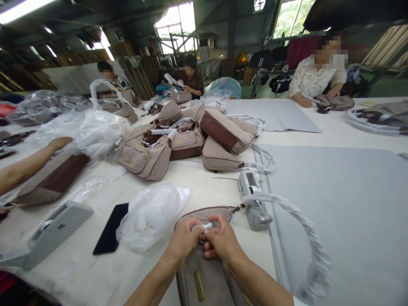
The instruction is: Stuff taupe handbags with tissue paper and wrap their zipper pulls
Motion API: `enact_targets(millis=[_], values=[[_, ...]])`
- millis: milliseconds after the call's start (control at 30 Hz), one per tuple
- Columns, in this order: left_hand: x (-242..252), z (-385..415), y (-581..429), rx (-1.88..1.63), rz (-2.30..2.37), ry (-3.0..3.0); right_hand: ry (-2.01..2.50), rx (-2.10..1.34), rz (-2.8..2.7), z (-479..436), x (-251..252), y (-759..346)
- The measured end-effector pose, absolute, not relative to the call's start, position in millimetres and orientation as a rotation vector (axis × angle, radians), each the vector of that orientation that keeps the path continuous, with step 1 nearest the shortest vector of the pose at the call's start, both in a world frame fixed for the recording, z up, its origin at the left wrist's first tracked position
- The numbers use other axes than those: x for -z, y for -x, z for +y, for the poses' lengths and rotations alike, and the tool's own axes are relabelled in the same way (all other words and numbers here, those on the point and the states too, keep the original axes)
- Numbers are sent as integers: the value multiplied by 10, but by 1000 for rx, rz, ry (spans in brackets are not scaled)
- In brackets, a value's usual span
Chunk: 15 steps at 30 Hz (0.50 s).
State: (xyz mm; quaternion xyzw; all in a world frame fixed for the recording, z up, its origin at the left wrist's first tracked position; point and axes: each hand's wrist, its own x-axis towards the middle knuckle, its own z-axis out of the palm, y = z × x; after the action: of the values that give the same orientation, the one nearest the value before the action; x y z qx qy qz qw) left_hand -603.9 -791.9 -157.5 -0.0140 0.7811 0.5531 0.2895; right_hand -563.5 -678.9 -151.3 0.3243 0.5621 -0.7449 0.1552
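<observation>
A taupe handbag [208, 278] with a gold plate lies on the table in front of me. Both hands meet over its upper part. The fingertips of my left hand [186, 238] pinch one end of a small piece of white wrapping [207, 226]. From the other side, my right hand [220, 238] grips the same piece, its fingers curled in. What the wrapping covers is hidden. A long handle [314, 250] wrapped in twisted white material loops from the bag out to the right. Just beyond the bag stands a grey tape dispenser [255, 204].
Crumpled clear plastic bags [151, 214] and a black phone [111, 229] lie to the left, near another tape dispenser [60, 229]. Several handbags [188, 138] are piled ahead. A co-worker's arm [28, 163] reaches in at left; other people sit across the table. Grey sheeting [347, 199] covers the right.
</observation>
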Motion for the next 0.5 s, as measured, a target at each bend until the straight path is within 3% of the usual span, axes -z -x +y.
enact_targets(millis=[267,367,500], values=[[1556,-8002,6067,-1648,1508,409,-609,2016,2139,-6894,1808,5457],[1590,-8015,6086,-1647,1446,447,-382,1725,2524,-6837,1879,5428],[1633,-8035,6107,-1640,1410,465,-5,1082,3022,-6723,1906,5444]])
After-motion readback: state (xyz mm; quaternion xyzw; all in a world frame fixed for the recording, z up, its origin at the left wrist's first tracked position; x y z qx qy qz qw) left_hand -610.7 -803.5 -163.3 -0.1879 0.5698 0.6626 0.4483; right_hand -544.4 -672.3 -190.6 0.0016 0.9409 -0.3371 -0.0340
